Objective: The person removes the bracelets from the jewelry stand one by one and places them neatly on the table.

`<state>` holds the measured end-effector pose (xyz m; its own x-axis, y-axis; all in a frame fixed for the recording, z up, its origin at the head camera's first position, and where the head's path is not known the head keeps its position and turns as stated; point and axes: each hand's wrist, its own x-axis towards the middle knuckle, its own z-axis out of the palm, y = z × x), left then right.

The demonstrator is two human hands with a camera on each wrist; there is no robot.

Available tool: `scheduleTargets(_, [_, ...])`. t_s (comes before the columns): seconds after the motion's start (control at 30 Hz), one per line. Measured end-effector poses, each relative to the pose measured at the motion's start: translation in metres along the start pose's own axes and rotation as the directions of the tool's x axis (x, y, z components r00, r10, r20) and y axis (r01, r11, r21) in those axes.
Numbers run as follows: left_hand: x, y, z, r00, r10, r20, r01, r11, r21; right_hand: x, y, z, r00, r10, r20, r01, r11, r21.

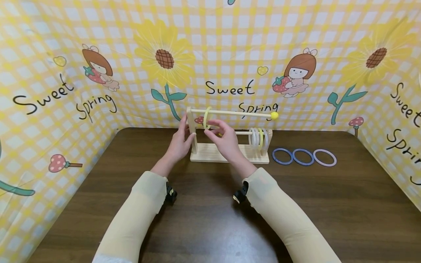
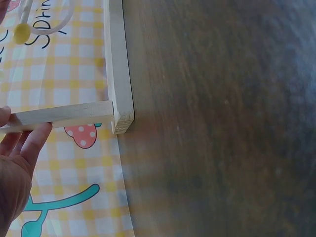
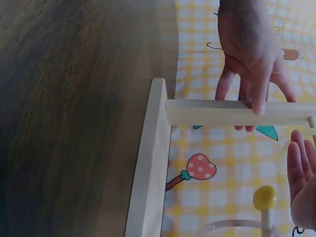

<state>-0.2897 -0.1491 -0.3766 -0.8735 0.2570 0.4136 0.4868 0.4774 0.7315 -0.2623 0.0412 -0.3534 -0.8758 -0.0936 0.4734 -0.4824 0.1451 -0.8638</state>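
A wooden rack has a pale base (image 1: 213, 153), an upper rod (image 1: 243, 114) tipped with a yellow ball (image 1: 274, 115), and a lower rod (image 1: 242, 133). My left hand (image 1: 179, 143) holds the rack's left post (image 1: 192, 128), thumb on one side and fingers on the other; the left wrist view shows its fingertips against the post (image 2: 74, 114). With thumb and forefinger, my right hand (image 1: 227, 140) pinches the lower part of a yellow ring (image 1: 206, 116), which hangs round the upper rod close to the left post. In the right wrist view the right hand (image 3: 305, 187) is partly cut off.
Several white and yellow rings (image 1: 253, 137) hang on the lower rod, by the right post (image 1: 270, 138). Two blue rings (image 1: 282, 156) and a pale purple ring (image 1: 325, 157) lie in a row on the brown table (image 1: 204, 219), right of the rack. Behind stands a checked cloth (image 1: 217, 65).
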Motion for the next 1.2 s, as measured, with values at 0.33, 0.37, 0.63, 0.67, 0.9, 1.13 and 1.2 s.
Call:
scheduleTargets(0.33, [0.0,-0.002,0.002,1.0,0.011,-0.015,-0.011,1.0,-0.002,0.004,0.005,0.015,0.997,-0.055,-0.061,0.061,0.994,0.095])
scheduleTargets(0.37, [0.0,-0.002,0.002,1.0,0.014,-0.015,-0.014,1.0,-0.003,0.004,0.005,0.015,0.996,-0.05,-0.071,0.057,0.994,0.095])
scheduleTargets(0.63, [-0.001,-0.003,0.003,0.999,0.03,-0.017,-0.03,0.999,-0.012,0.003,0.002,0.011,0.991,-0.002,-0.136,0.004,1.0,0.013])
scheduleTargets(0.67, [-0.001,-0.003,0.003,0.999,0.029,-0.017,-0.03,0.999,-0.012,0.003,0.002,0.011,0.991,0.0,-0.137,0.001,1.0,0.008])
scheduleTargets(0.9, [-0.001,-0.002,0.002,1.0,0.019,-0.016,-0.019,1.0,-0.008,0.003,0.002,0.008,0.992,-0.016,-0.127,0.026,0.996,0.081])
scheduleTargets(1.13, [0.0,-0.002,0.002,1.0,0.019,-0.015,-0.019,1.0,-0.002,0.003,0.007,0.001,0.986,-0.026,-0.162,0.048,0.99,0.134])
scheduleTargets(1.2, [0.0,-0.001,0.002,1.0,0.017,-0.011,-0.017,1.0,-0.006,0.002,0.009,-0.003,0.983,-0.042,-0.177,0.065,0.99,0.124])
